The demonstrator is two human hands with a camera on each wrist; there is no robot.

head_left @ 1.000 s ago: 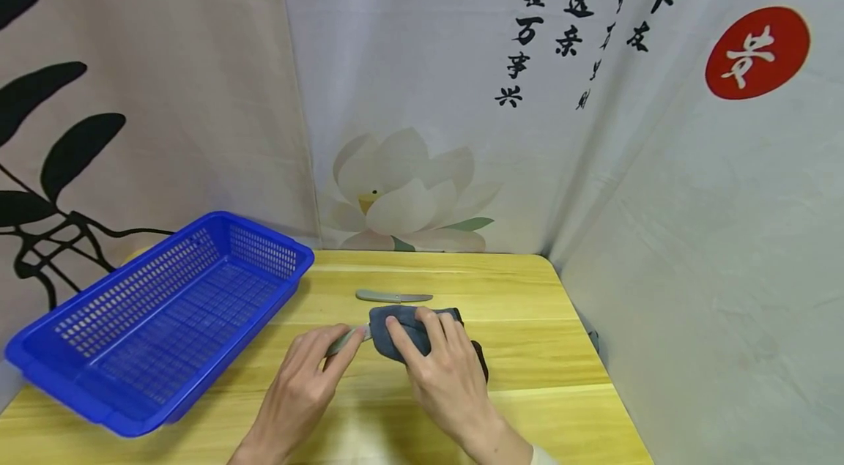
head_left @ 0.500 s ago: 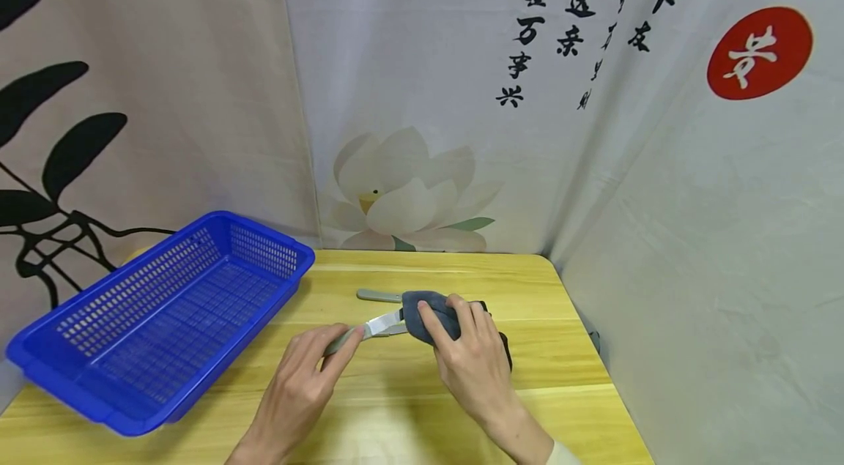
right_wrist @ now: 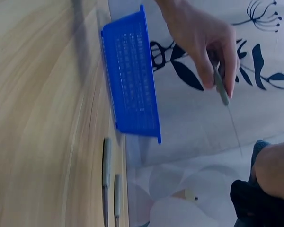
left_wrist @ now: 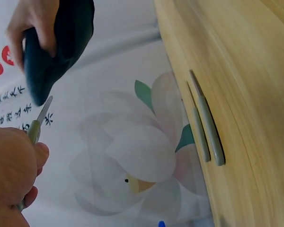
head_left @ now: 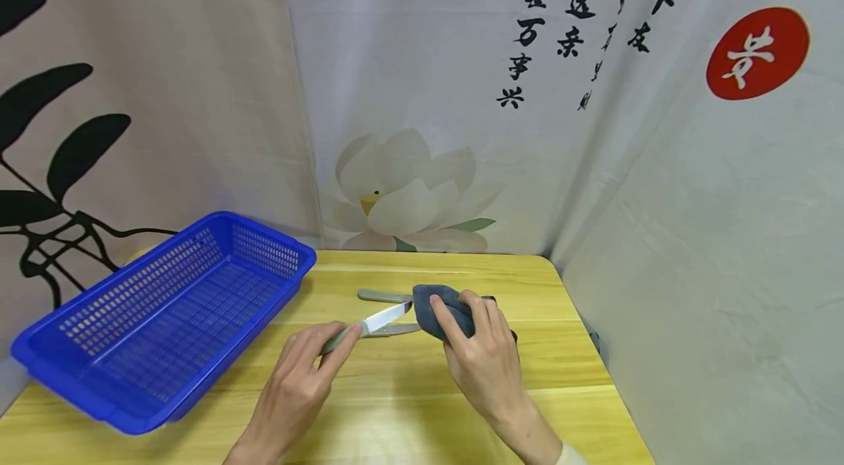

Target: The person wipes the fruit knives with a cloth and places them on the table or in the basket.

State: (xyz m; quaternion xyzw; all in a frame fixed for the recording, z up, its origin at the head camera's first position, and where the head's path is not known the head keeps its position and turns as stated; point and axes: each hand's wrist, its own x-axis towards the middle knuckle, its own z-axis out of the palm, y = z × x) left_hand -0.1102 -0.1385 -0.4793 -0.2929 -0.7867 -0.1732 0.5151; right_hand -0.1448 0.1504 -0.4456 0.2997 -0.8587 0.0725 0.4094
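Observation:
My left hand [head_left: 297, 377] grips a small knife by its grey-green handle [right_wrist: 220, 87], its bare blade [head_left: 387, 317] pointing right and away from me, raised above the table. A dark blue-grey cloth [head_left: 431, 313] is bunched in my right hand [head_left: 484, 362], with fingers and thumb pressing it. The cloth's left edge is right at the blade's tip. Two more grey-green-handled knives lie on the table: a far one [head_left: 382, 296], partly hidden by the cloth, and a nearer one [head_left: 398, 330], its handle mostly hidden behind the held knife and left hand.
A blue plastic basket [head_left: 227, 234] with mesh walls stands at the left of the wooden table [head_left: 554, 421]. Curtains [head_left: 422, 69] printed with a lotus and writing hang close behind the table and along its right side.
The right hand has drawn the cloth right and slightly away along the held knife, baring its blade. The blade now tilts up more, and the nearer knife beneath shows. The left hand barely moved.

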